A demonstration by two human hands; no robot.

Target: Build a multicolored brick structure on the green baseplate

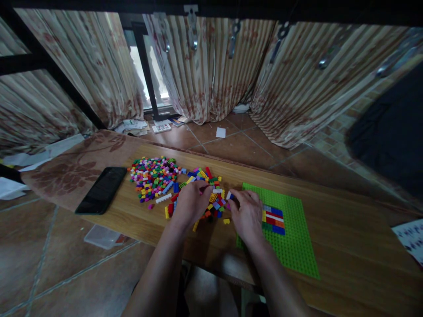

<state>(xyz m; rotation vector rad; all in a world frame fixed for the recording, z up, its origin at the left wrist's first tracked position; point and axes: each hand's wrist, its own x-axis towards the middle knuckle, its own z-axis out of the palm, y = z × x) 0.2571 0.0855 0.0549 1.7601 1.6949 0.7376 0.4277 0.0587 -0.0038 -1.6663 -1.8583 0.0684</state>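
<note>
My left hand [193, 200] is over a pile of larger toy building bricks [216, 204], its thumb and fingers bent together. Something dark red shows at its fingers, but I cannot make out its shape. To the right, my right hand [246, 213] pinches a small whitish and blue toy brick [229, 195] between thumb and fingertips, just off the pile's right side. Partly behind that hand lies a green studded baseplate [297, 237]. On it sits a flat block of joined bricks [276, 220] in blue, red, white, orange, yellow and green; its left edge is near my right hand.
A heap of tiny mixed-colour bricks [152, 178] lies left of the larger ones on the wooden table [350, 246]. A black phone [102, 190] rests at the table's left end. A clear plastic box [102, 237] is on the tiled floor. A printed sheet [410, 237] lies far right.
</note>
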